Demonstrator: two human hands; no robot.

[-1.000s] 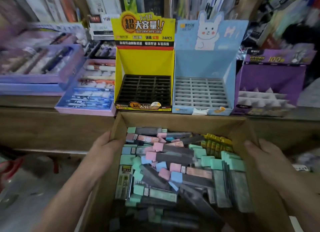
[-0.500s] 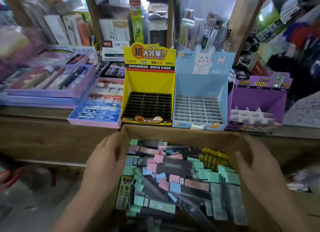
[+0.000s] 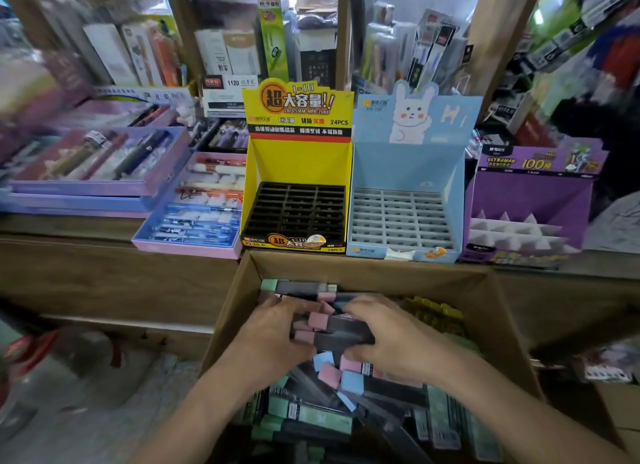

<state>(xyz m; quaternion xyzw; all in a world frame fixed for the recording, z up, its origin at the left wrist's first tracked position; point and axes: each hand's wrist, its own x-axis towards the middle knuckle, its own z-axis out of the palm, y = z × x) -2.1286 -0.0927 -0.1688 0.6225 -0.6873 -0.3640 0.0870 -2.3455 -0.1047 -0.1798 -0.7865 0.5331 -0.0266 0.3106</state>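
Note:
An open cardboard box [image 3: 363, 267] stands in front of me, filled with several slim lead-refill cases with pink, blue, green and yellow caps. Both hands are inside it. My left hand [image 3: 273, 332] and my right hand [image 3: 384, 335] grip between them a small bundle of dark cases with pink caps [image 3: 329, 328], the fingers curled round its ends. Behind the box on the counter stand an empty yellow display box [image 3: 298, 172] with a black slotted tray and an empty light-blue display box [image 3: 405, 172] with a grey slotted tray.
A purple display box [image 3: 533, 193] with white dividers stands right of the blue one. Purple and blue trays of pens [image 3: 194, 207] lie on the wooden counter [image 3: 104, 266] at left. Packed stationery shelves rise behind. Floor shows at lower left.
Both hands left the box's side walls and moved inward into the box, closing on a bundle of pink-capped cases. The camera view also tilted upward.

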